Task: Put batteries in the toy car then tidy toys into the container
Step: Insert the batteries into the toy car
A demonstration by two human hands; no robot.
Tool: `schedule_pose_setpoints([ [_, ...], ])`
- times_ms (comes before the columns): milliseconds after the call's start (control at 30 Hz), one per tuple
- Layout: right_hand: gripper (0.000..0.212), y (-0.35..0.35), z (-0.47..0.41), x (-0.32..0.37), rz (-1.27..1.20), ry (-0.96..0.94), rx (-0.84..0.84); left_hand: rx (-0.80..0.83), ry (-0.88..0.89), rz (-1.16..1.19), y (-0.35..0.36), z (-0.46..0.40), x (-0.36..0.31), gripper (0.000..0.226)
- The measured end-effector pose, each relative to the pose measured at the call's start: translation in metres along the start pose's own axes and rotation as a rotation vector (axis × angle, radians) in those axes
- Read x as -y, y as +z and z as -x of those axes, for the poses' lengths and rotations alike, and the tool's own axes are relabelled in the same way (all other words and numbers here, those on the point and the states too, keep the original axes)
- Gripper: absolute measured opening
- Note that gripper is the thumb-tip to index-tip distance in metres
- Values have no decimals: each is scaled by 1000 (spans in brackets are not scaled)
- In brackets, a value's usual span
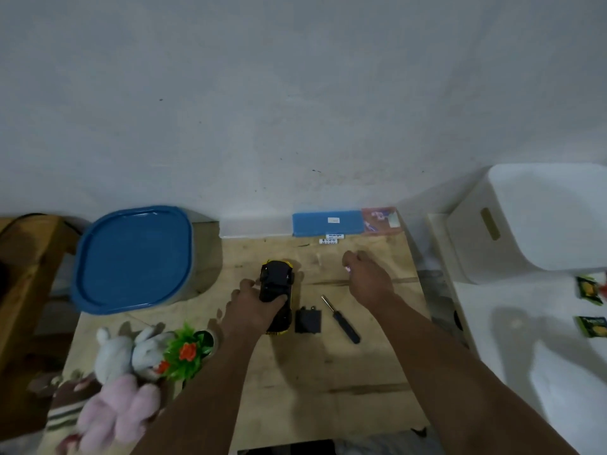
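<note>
So the toy car (277,298) is flipped belly-up near the middle of the wooden table (328,389), yellow body underneath, dark chassis facing up. The left hand (254,305) grips it from the near side, fingers wrapped over the chassis, basically pinning it in place. The right hand (366,279) hovers a bit toward the back edge with its fingers curled in; there's a small pale thing at the fingertips, probably a battery, but it's too blurry to call, so whether it's actually pinching something is a cannot-tell.

The battery cover (308,320) lies just right of the car, and the screwdriver (341,320) sits right of that, both loose on the table. A blue battery pack (328,222) rests against the wall at the back edge. The container with the blue lid (133,259) sits at the back left corner, lid on, and the plush rabbits (131,353) plus a little fake plant (190,351) are piled at the near left edge.

What could go sideways here: the car is resting on its curved roof, so it'll likely rock if that grip eases while a cell gets pushed in. Polarity is easy to get backwards in this dim light. And nothing shows where the cover screw went; a forearm sweeping across could send small loose bits off the edge.
</note>
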State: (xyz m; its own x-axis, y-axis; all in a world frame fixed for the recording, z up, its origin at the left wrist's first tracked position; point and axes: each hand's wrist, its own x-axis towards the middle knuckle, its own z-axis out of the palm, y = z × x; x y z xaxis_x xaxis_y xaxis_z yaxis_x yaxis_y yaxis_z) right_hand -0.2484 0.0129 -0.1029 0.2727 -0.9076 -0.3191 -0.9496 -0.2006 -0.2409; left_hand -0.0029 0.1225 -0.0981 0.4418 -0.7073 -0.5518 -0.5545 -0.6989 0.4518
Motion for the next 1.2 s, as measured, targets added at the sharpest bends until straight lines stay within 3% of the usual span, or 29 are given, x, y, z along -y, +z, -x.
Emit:
schedule_pose_setpoints([
  [133,60,1,2,2,-243,91,-82,54,43,149,3,-2,-6,65],
  [300,35,-11,12,14,-564,138,-259,36,12,226,-1,-3,-7,43],
  [433,30,-35,28,49,-857,187,-256,6,40,304,-23,2,-3,36],
  [600,20,-58,49,105,-1164,154,-195,46,47,610,-60,19,-11,29],
  [900,21,-64,64,156,-1134,71,-297,301,104,1100,-76,62,-38,37],
  [1033,15,-62,64,151,-1095,92,-370,357,78,1146,-81,69,-50,34],
  [1200,16,-61,69,146,-1017,85,-453,471,43,1234,-80,71,-62,50],
])
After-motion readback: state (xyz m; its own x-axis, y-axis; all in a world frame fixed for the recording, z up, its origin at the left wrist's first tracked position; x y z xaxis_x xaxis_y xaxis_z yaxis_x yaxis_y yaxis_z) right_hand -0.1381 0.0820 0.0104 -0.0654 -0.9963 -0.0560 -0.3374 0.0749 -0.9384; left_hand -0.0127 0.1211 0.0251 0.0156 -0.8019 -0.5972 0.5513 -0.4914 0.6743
